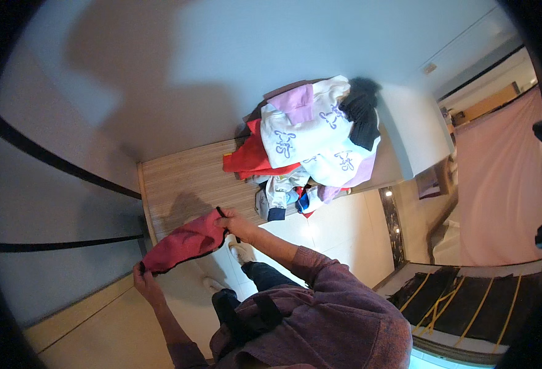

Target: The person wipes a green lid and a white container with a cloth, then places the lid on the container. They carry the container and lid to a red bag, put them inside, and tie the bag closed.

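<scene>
A red-pink cloth piece (pixel 185 242) with black edging is stretched between my two hands, in front of the wooden bench top; its exact kind cannot be made out. My left hand (pixel 146 283) pinches its lower left end. At the upper right end, my right hand (pixel 234 225) grips it with fingers closed. Beyond my right hand lies a heap of clothes on the bench. In it are a white garment with purple bow prints (pixel 304 138), a red garment (pixel 253 154), a black ribbed knit piece (pixel 363 114) and a pale pink cloth (pixel 294 103).
The wood-grain bench top (pixel 172 178) meets a pale wall behind. Grey panels with black strips (pixel 62 246) stand at the left. On the right hangs a pink curtain (pixel 501 178), above a dark slatted surface with yellow straps (pixel 467 307). My feet stand on pale floor tiles (pixel 344 237).
</scene>
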Action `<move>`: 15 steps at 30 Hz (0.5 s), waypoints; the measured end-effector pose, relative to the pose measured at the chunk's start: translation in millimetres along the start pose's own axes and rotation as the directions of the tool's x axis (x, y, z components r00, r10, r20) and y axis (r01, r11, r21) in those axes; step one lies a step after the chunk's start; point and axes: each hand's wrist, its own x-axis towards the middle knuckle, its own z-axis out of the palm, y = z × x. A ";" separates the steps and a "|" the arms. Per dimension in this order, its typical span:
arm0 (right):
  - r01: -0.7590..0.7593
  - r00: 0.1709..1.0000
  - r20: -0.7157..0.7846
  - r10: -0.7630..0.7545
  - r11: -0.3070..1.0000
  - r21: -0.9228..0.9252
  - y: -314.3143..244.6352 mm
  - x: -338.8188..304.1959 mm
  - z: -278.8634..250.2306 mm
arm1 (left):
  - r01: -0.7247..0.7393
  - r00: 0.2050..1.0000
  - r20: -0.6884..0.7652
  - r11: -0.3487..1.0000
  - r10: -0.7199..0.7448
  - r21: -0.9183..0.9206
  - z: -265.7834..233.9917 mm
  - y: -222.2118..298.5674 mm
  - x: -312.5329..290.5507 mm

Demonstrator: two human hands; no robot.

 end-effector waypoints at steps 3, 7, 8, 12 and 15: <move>0.009 0.993 -0.116 0.011 0.984 0.178 -20.9 -0.3 -5.8 | 0.029 0.997 0.065 0.989 -0.039 0.146 10.7 0.4 7.1; 0.208 0.976 -0.140 -0.164 0.890 0.405 -45.7 -12.2 -11.6 | 0.004 0.998 0.067 0.998 -0.008 0.062 25.9 -1.1 11.8; 0.210 0.972 -0.185 -0.145 0.887 0.412 -52.8 -11.2 -11.8 | -0.055 0.998 0.014 0.995 0.054 0.081 27.8 -0.9 15.8; 0.277 0.958 -0.210 -0.193 0.802 0.529 -72.7 -14.1 -12.8 | -0.247 0.964 -0.006 0.904 0.265 0.349 31.8 2.9 45.4; 0.351 0.932 -0.263 -0.248 0.795 0.494 -83.7 -17.1 -7.7 | -0.223 0.971 0.211 0.750 0.114 0.622 26.5 16.4 68.1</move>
